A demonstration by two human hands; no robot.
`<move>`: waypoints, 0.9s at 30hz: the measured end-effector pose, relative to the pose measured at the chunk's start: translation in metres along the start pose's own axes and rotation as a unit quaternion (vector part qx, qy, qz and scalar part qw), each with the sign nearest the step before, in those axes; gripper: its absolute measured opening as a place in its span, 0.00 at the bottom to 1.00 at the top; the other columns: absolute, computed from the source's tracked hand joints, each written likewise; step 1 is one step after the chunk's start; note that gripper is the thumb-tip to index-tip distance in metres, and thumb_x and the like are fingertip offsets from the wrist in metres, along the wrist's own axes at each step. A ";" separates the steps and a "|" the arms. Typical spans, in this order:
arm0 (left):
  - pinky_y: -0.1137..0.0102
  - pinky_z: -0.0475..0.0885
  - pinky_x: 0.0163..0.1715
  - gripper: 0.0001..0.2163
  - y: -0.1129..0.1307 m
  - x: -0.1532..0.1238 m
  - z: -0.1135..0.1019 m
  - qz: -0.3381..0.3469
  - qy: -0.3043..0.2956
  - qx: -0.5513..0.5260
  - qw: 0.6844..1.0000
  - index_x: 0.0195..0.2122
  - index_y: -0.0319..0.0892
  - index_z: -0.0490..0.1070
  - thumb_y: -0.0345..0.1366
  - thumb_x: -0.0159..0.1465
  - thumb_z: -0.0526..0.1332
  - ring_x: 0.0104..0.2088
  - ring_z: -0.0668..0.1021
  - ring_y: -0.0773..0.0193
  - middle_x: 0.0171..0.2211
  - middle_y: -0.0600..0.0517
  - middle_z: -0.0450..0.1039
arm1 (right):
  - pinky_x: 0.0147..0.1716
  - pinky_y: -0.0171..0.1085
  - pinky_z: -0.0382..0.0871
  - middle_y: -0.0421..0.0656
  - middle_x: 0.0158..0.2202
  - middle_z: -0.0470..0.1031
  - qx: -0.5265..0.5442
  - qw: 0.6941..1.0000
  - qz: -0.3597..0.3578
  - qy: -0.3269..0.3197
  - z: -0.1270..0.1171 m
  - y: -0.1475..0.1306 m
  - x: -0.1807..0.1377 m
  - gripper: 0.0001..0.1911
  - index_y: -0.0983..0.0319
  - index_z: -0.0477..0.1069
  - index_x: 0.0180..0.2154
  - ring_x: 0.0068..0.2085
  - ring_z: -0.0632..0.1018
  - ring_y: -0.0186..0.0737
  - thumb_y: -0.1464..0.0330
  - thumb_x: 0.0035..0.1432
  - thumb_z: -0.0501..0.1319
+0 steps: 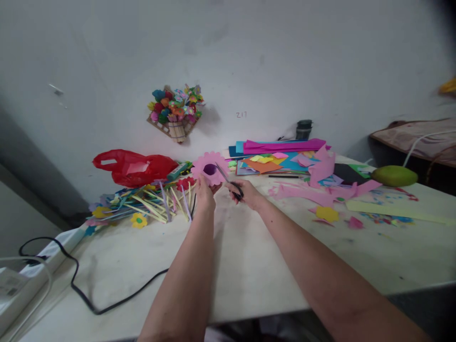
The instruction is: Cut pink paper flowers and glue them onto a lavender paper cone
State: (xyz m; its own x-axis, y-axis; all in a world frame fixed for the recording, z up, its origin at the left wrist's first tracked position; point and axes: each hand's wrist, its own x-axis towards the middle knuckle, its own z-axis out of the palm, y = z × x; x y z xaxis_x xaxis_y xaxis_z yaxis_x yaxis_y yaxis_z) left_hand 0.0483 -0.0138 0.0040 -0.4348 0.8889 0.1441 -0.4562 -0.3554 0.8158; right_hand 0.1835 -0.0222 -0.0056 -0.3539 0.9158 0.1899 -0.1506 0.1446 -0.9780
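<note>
My left hand (205,190) grips a pink paper flower (200,165) with a scalloped edge and a dark purple centre, held up above the table. In my right hand (245,192) is a pair of scissors (235,190) with black handles. Their blades point up and left and overlap the flower's right side; whether they touch the paper I cannot tell. Just left of my left hand lies a red paper flower (185,183), among paper flowers with pale yellow and lilac strip stems (153,204).
A red plastic bag (142,168) lies at the back left. Coloured paper sheets (285,147) are stacked by the wall. Pink scraps (309,194), a yellow flower (327,214) and a green mango-like fruit (394,176) lie on the right. A black cable (81,294) crosses the left side.
</note>
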 end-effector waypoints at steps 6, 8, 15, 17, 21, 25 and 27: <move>0.66 0.78 0.34 0.18 0.004 -0.001 -0.001 -0.006 -0.002 0.012 1.000 0.49 0.40 0.67 0.48 0.66 0.55 0.23 0.76 0.69 0.29 0.50 0.73 | 0.11 0.27 0.51 0.35 0.17 0.69 -0.013 1.000 -0.005 -0.003 -0.009 0.005 0.003 0.16 0.63 0.68 0.28 0.14 0.66 0.27 0.57 0.51 0.64; 0.66 0.78 0.34 0.20 0.006 0.000 -0.003 -0.007 -0.005 0.011 1.000 0.50 0.40 0.68 0.50 0.64 0.56 0.24 0.77 0.68 0.30 0.49 0.73 | 0.12 0.28 0.54 0.35 0.17 0.69 -0.019 1.000 -0.005 -0.007 -0.012 0.004 0.003 0.15 0.63 0.68 0.28 0.14 0.65 0.26 0.57 0.50 0.65; 0.61 0.79 0.31 0.22 0.010 0.008 -0.012 -0.004 -0.042 0.050 0.998 0.48 0.38 0.69 0.51 0.62 0.58 0.22 0.77 0.65 0.25 0.50 0.72 | 0.12 0.28 0.55 0.35 0.16 0.69 -0.045 0.998 -0.005 -0.034 -0.025 -0.001 0.003 0.16 0.63 0.68 0.27 0.14 0.65 0.27 0.57 0.49 0.65; 0.61 0.79 0.28 0.21 0.011 0.010 -0.014 -0.001 -0.054 0.064 0.996 0.45 0.38 0.69 0.52 0.62 0.59 0.21 0.77 0.64 0.23 0.50 0.71 | 0.13 0.27 0.54 0.36 0.17 0.69 -0.048 0.998 -0.008 -0.044 -0.029 -0.002 0.003 0.16 0.63 0.68 0.27 0.15 0.66 0.26 0.56 0.50 0.65; 0.62 0.79 0.28 0.21 0.012 0.012 -0.019 0.008 -0.066 0.064 0.996 0.40 0.38 0.70 0.53 0.59 0.61 0.21 0.76 0.65 0.22 0.50 0.70 | 0.12 0.27 0.53 0.36 0.17 0.70 -0.059 0.996 -0.020 -0.063 -0.034 -0.004 0.003 0.17 0.63 0.66 0.25 0.15 0.67 0.26 0.56 0.52 0.64; 0.59 0.79 0.30 0.21 0.012 0.015 -0.022 0.014 -0.058 0.071 0.996 0.41 0.36 0.72 0.52 0.59 0.61 0.22 0.76 0.65 0.26 0.49 0.71 | 0.13 0.28 0.55 0.37 0.18 0.71 -0.053 0.995 0.010 -0.081 -0.038 -0.010 0.003 0.15 0.63 0.68 0.28 0.15 0.67 0.28 0.58 0.52 0.64; 0.58 0.79 0.29 0.21 0.012 0.015 -0.023 0.010 -0.054 0.079 0.995 0.41 0.36 0.72 0.51 0.60 0.61 0.23 0.76 0.64 0.27 0.48 0.71 | 0.13 0.28 0.56 0.37 0.17 0.71 -0.049 0.995 0.022 -0.080 -0.039 -0.013 0.002 0.14 0.64 0.69 0.28 0.15 0.66 0.28 0.59 0.52 0.64</move>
State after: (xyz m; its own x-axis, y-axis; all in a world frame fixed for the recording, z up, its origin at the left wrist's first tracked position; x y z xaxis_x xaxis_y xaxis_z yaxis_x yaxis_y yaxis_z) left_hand 0.0183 -0.0112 0.0030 -0.3523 0.9112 0.2137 -0.3169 -0.3310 0.8889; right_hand 0.2209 -0.0074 0.0042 -0.5011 0.8522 0.1506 -0.0444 0.1485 -0.9879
